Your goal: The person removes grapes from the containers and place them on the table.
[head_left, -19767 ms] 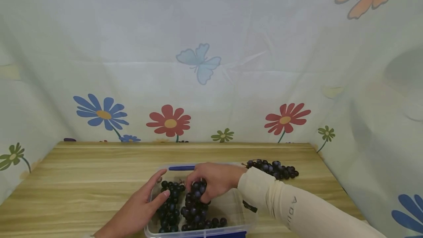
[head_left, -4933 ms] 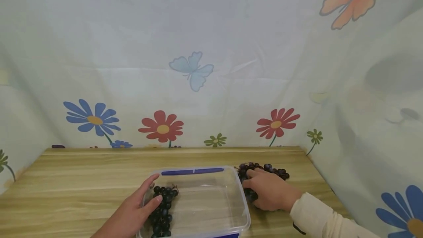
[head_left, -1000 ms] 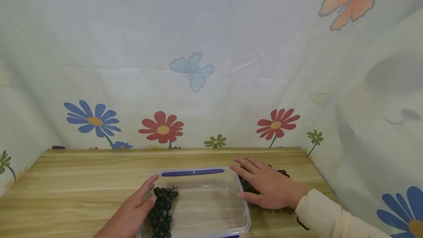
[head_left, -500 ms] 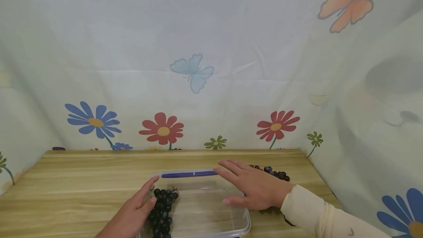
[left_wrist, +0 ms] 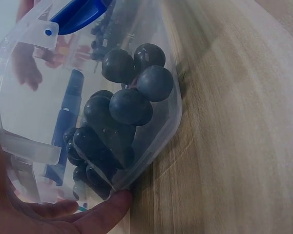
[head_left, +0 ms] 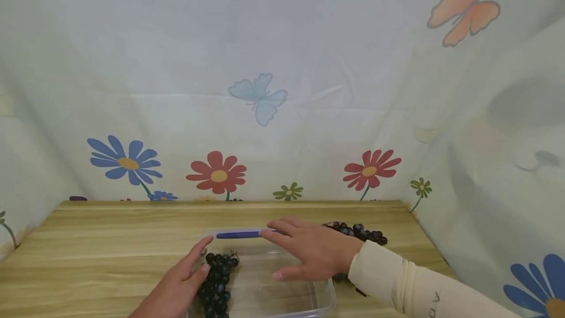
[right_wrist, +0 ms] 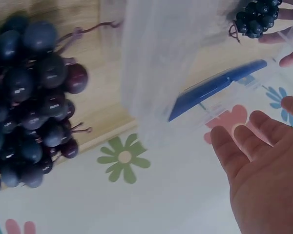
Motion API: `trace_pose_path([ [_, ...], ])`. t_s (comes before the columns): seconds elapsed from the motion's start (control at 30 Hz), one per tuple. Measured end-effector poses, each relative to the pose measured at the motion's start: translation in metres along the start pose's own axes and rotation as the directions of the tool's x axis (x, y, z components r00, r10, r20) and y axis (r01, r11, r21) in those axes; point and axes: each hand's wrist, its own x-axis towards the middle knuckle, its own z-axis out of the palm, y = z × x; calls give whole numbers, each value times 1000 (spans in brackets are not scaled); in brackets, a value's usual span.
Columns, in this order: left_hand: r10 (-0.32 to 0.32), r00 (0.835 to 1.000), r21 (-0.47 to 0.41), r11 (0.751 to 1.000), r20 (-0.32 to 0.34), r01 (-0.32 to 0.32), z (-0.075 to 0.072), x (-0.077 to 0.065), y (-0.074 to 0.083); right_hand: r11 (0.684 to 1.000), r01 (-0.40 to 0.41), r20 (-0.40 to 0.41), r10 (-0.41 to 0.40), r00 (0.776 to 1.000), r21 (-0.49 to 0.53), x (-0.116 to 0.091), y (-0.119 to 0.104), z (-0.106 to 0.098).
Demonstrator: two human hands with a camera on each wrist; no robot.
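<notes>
A clear plastic box (head_left: 282, 314) with blue clips stands at the table's front. Inside its left end lies a bunch of dark grapes (head_left: 217, 283), seen through the wall in the left wrist view. My left hand (head_left: 174, 278) holds the box's left wall, thumb on the inner side and fingers outside. My right hand (head_left: 309, 249) hovers over the box's right half, fingers spread and extended, holding nothing. Right of the box lie more dark grapes (head_left: 359, 232), large in the right wrist view; my right forearm partly hides those nearer me.
The wood-grain table (head_left: 132, 239) runs back to a light cloth (head_left: 176, 53) printed with flowers and butterflies. That cloth also rises along both sides. A blue clip (head_left: 238, 234) sticks out at the box's back edge.
My right hand, earlier on the grapes right of the box, has moved left over the box with empty fingers. My left hand stays put. Some grapes have left the box since the oldest frame.
</notes>
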Motion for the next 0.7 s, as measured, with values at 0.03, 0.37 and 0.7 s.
trace_pose_path([
  [0.03,-4,1000,3,1000,0,4,0,0,0,1000,8,3,-8,1000,-2,3,-2,0],
  [0.37,12,1000,-6,1000,-15,-12,0,-2,-1,999,42,98,-42,994,5,36,-24,-1],
  [0.7,1,1000,6,1000,-29,-1,3,-3,-2,996,36,180,-51,982,84,69,-38,-1],
])
